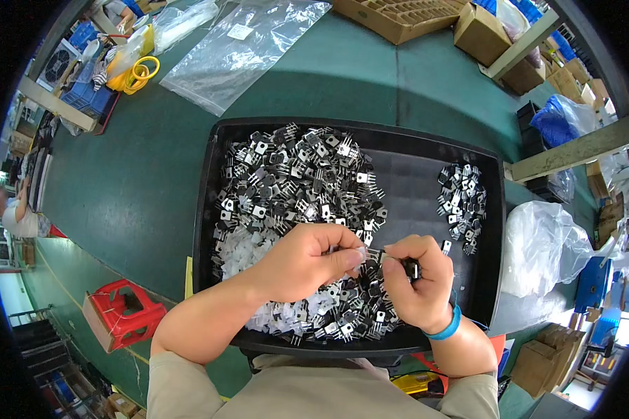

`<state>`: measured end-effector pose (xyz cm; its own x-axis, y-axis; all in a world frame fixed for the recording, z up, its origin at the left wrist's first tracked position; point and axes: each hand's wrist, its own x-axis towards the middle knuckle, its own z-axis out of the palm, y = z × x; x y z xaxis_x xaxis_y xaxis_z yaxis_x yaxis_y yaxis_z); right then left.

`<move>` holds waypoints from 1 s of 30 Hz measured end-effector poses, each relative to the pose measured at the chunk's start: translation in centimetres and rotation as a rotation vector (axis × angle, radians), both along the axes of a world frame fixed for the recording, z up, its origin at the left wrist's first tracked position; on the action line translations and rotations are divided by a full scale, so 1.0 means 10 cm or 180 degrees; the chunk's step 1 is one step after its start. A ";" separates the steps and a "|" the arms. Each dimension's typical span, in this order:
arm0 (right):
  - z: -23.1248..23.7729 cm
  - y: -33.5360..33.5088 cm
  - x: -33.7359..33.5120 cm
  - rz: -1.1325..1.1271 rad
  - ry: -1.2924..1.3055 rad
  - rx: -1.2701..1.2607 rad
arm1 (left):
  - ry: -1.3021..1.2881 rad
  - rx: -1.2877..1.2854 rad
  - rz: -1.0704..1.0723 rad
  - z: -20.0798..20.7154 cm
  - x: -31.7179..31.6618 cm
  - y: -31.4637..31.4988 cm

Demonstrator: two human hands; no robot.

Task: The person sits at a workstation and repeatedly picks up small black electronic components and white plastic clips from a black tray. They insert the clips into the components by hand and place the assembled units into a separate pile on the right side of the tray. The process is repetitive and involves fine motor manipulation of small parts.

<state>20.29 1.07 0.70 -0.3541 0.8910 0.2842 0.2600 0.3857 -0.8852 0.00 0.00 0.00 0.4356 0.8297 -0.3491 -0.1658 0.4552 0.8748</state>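
A wide black tray [412, 174] lies in front of me, with a big heap of three-legged transistors [293, 174] with black bodies and metal tabs over its left and middle. Small translucent white plastic pieces [241, 248] are piled at its lower left. Over the heap, my left hand [304, 262] is closed, pinching a small translucent white piece [361, 257] between thumb and forefinger. Just right of it, my right hand [422, 276] is closed on a transistor [378, 256], its legs toward the left fingertips. More dark parts show inside its curled fingers.
A smaller group of transistors [461, 199] sits at the tray's right side. On the green table [140, 188] lie a clear plastic bag [248, 49] and a cardboard box [398, 17]. Plastic wrap [545, 244] lies right of the tray. A red stool [126, 314] stands at left.
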 end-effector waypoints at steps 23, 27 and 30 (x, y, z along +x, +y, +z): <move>-0.03 0.00 0.00 0.0467 0.0108 -0.1032 | 0.0207 0.0275 -0.0025 -0.03 -0.01 -0.01; -0.02 0.02 -0.01 0.0259 0.0798 -0.2115 | 0.0244 0.0137 0.0011 -0.01 -0.02 -0.01; -0.10 0.10 0.02 0.0680 0.0397 -0.1748 | 0.0029 -0.0059 -0.0053 0.01 -0.04 0.01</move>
<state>20.45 2.02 -0.28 -0.5350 0.8320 -0.1467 0.1086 -0.1045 -0.9886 -0.39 0.07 0.14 0.4460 0.8157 -0.3684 -0.1502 0.4740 0.8676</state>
